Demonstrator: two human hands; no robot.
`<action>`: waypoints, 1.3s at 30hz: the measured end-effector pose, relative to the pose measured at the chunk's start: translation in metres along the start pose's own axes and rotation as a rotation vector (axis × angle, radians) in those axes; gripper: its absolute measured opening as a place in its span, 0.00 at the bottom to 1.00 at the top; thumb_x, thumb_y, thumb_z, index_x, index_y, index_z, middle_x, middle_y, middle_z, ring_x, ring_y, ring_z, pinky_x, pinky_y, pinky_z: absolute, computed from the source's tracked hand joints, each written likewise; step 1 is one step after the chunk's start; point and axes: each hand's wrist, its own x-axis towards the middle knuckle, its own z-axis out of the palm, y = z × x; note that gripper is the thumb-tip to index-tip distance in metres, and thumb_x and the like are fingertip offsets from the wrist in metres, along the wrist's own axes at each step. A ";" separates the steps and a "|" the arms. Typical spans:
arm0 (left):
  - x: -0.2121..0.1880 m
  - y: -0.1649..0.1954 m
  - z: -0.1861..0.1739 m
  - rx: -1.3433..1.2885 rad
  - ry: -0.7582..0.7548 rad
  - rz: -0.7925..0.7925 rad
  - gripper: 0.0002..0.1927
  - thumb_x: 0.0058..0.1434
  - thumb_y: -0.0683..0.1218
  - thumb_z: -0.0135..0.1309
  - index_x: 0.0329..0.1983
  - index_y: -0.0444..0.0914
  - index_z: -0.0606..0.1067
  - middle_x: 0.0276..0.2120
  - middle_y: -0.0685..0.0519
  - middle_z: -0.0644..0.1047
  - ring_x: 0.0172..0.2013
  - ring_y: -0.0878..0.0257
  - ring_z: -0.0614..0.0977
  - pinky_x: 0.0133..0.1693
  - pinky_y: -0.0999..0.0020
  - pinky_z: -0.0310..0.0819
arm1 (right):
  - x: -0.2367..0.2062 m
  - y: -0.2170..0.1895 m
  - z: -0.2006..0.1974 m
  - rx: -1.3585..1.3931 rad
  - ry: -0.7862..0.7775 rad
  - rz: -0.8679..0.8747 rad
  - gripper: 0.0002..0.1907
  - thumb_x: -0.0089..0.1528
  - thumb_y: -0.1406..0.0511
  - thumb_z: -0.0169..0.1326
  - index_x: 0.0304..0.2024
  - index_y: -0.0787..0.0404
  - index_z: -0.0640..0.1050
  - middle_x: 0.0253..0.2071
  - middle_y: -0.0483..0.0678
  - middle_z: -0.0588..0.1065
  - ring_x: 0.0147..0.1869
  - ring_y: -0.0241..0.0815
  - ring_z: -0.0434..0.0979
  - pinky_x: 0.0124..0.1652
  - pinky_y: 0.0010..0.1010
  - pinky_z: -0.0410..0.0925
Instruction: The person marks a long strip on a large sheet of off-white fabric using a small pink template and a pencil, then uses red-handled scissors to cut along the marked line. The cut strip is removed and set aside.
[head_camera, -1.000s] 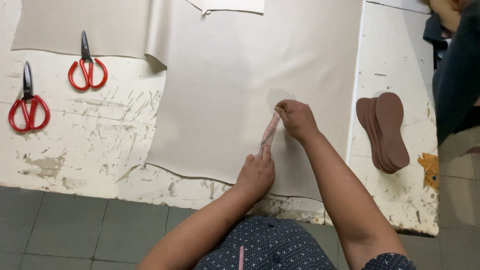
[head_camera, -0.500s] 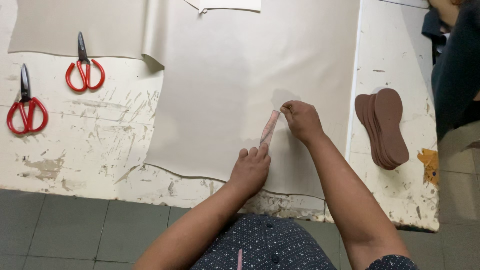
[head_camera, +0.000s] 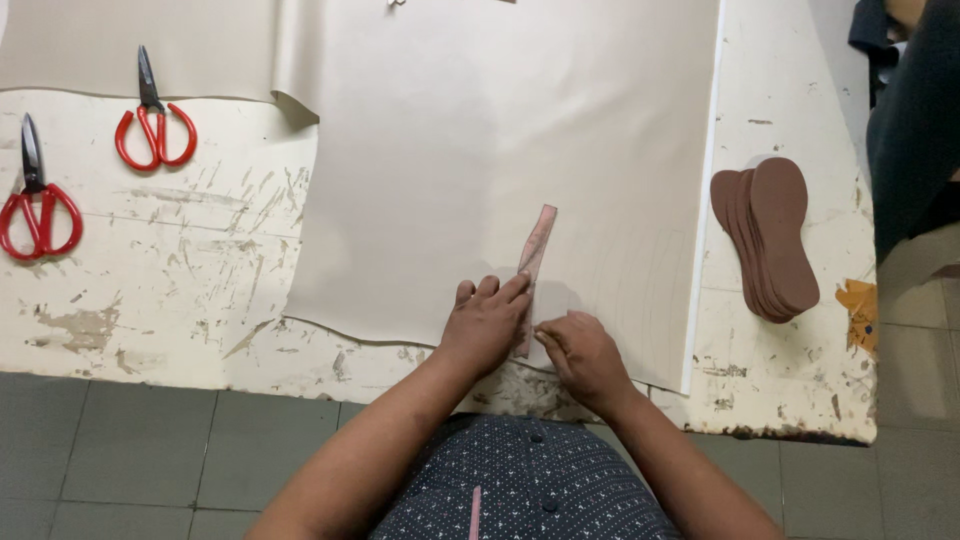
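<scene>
Pressing a narrow pinkish strip (head_camera: 531, 272) flat onto a big beige sheet (head_camera: 480, 170) near the front edge of the desk (head_camera: 150, 300). Left hand (head_camera: 487, 325) lying flat, fingers stretched on the lower part of the strip, not closing around anything. Right hand (head_camera: 583, 357) resting just beside it at the strip's lower end, fingertips bent and touching the sheet; cannot tell if pinching something. Strip pointing away toward the far edge, slightly tilted. Two red scissors (head_camera: 152, 125) (head_camera: 36, 205) lying near the left edge, well apart from the hands. Stack of brown soles (head_camera: 770, 238) sitting near the right edge, beside the sheet.
</scene>
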 end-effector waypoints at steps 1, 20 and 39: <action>0.001 0.000 -0.001 -0.003 0.040 0.014 0.25 0.63 0.49 0.53 0.64 0.43 0.71 0.71 0.57 0.64 0.64 0.53 0.65 0.62 0.49 0.53 | -0.008 0.000 0.002 0.034 -0.004 0.000 0.09 0.65 0.62 0.56 0.39 0.62 0.81 0.33 0.52 0.79 0.40 0.52 0.78 0.47 0.41 0.71; 0.018 -0.003 -0.016 0.030 -0.066 -0.042 0.28 0.57 0.52 0.60 0.61 0.47 0.69 0.71 0.61 0.62 0.74 0.48 0.52 0.70 0.35 0.26 | -0.026 -0.004 0.012 0.143 -0.105 -0.097 0.08 0.65 0.63 0.56 0.43 0.59 0.81 0.35 0.50 0.80 0.39 0.49 0.80 0.56 0.46 0.69; 0.026 -0.013 -0.017 -0.067 -0.053 -0.072 0.19 0.70 0.49 0.41 0.61 0.57 0.75 0.71 0.69 0.64 0.77 0.56 0.52 0.71 0.33 0.23 | 0.040 -0.010 0.009 0.009 0.203 -0.194 0.06 0.66 0.65 0.55 0.40 0.62 0.78 0.37 0.50 0.77 0.42 0.50 0.77 0.45 0.41 0.69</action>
